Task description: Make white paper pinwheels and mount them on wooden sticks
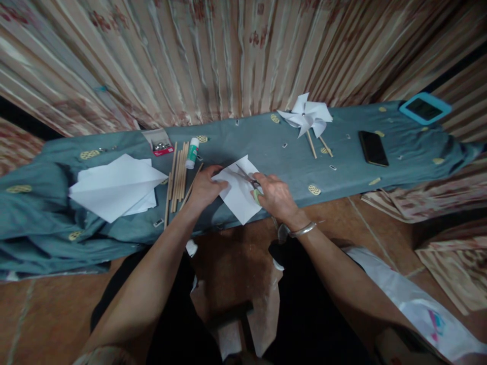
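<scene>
A white square sheet of paper (pixel 242 203) is held over the front part of the cloth-covered table. My left hand (pixel 207 186) pinches its left corner between thumb and fingers. In my right hand (pixel 276 196) are scissors (pixel 247 177) with a light green handle, the fingers closed round the grip. The blades point up and left across the paper, and they look parted. Whether they have cut into the sheet I cannot tell. Beside my left hand lie several wooden sticks (pixel 178 175) and a green-and-white glue stick (pixel 192 153).
A stack of white paper (pixel 114 185) lies at the left, with a small red-and-white box of metal pins (pixel 160 144) behind it. Toward the back right are paper pinwheels (pixel 306 115) on sticks, a black phone (pixel 373 148) and a blue-framed device (pixel 425 108). A curtain (pixel 228 61) hangs behind.
</scene>
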Demonstrator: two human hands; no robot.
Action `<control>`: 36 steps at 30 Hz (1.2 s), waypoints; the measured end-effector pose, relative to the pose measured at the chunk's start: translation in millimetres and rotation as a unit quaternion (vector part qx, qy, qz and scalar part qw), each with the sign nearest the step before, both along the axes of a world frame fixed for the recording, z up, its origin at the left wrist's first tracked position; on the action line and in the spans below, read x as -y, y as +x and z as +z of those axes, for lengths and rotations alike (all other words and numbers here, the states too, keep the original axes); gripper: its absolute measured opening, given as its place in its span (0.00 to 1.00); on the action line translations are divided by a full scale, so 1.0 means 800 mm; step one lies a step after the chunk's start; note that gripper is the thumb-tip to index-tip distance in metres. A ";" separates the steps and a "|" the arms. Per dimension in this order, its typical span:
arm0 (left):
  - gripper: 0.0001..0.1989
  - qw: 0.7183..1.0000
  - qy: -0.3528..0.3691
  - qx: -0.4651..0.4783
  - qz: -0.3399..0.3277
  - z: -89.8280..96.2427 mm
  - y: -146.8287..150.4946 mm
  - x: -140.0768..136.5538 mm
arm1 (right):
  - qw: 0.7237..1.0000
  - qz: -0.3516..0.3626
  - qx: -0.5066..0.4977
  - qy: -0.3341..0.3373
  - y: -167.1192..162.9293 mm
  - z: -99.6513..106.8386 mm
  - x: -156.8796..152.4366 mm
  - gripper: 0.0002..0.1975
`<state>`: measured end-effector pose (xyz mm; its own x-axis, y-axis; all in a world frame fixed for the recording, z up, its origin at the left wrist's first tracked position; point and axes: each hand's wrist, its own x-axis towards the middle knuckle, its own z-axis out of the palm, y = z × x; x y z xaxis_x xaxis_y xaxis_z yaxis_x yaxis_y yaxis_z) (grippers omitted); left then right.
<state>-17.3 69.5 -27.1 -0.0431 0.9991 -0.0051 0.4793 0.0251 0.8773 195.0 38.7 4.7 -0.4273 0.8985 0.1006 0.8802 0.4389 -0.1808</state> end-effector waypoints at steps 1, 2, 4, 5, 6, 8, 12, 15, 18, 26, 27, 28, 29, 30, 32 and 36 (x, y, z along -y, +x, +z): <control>0.25 1.000 -0.002 0.002 0.001 -0.001 -0.002 0.000 | 1.000 0.001 0.001 0.000 0.000 0.000 0.000 0.22; 0.25 1.000 -0.004 0.004 0.005 -0.001 -0.004 0.000 | 1.000 0.000 0.003 0.001 0.000 0.000 0.000 0.23; 0.26 1.000 -0.015 0.012 0.019 0.002 -0.006 0.001 | 1.000 0.000 0.003 0.002 0.000 -0.001 -0.001 0.22; 0.27 0.999 -0.024 0.018 0.029 0.003 -0.006 0.002 | 1.000 -0.001 0.003 0.002 0.000 -0.001 -0.001 0.22; 0.28 0.998 -0.035 0.027 0.035 0.005 -0.007 0.002 | 1.000 -0.001 0.002 0.003 0.000 -0.002 -0.001 0.22; 0.29 0.996 -0.056 0.048 0.044 0.008 -0.006 0.004 | 1.000 -0.001 -0.001 0.006 0.000 -0.002 -0.001 0.23; 0.28 0.994 -0.055 0.083 0.052 0.008 -0.008 0.005 | 1.000 -0.001 -0.006 0.012 0.001 -0.005 -0.001 0.23; 0.28 0.993 -0.049 0.094 0.059 0.010 -0.012 0.006 | 1.000 0.004 -0.010 0.016 0.001 -0.007 -0.002 0.23; 0.29 0.990 -0.060 0.105 0.072 0.018 -0.014 0.008 | 1.000 0.003 -0.006 0.017 0.001 -0.007 -0.002 0.22; 0.30 0.988 -0.068 0.113 0.075 0.030 -0.019 0.014 | 1.000 -0.006 0.013 0.010 0.000 -0.004 -0.001 0.22; 0.30 0.988 -0.067 0.114 0.077 0.030 -0.021 0.014 | 1.000 -0.006 0.015 0.009 0.000 -0.004 -0.001 0.22; 0.30 0.988 -0.064 0.115 0.080 0.029 -0.023 0.014 | 1.000 -0.006 0.017 0.009 0.000 -0.004 -0.001 0.22; 0.30 0.988 -0.060 0.116 0.081 0.028 -0.026 0.014 | 1.000 -0.005 0.019 0.009 0.000 -0.004 -0.001 0.22; 0.29 0.988 -0.055 0.117 0.081 0.027 -0.028 0.013 | 1.000 -0.004 0.019 0.009 0.000 -0.004 -0.001 0.22; 0.29 0.988 -0.044 0.121 0.081 0.025 -0.032 0.012 | 1.000 -0.003 0.017 0.007 0.000 -0.004 -0.001 0.23; 0.28 0.987 -0.037 0.130 0.091 0.022 -0.036 0.015 | 1.000 -0.012 0.008 0.005 0.000 -0.003 -0.001 0.23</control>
<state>-45.7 57.7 -9.1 -0.2085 0.9716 -0.1115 0.2201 0.1577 0.9626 194.7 39.2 2.0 -0.4068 0.9077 0.1027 0.8933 0.4188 -0.1630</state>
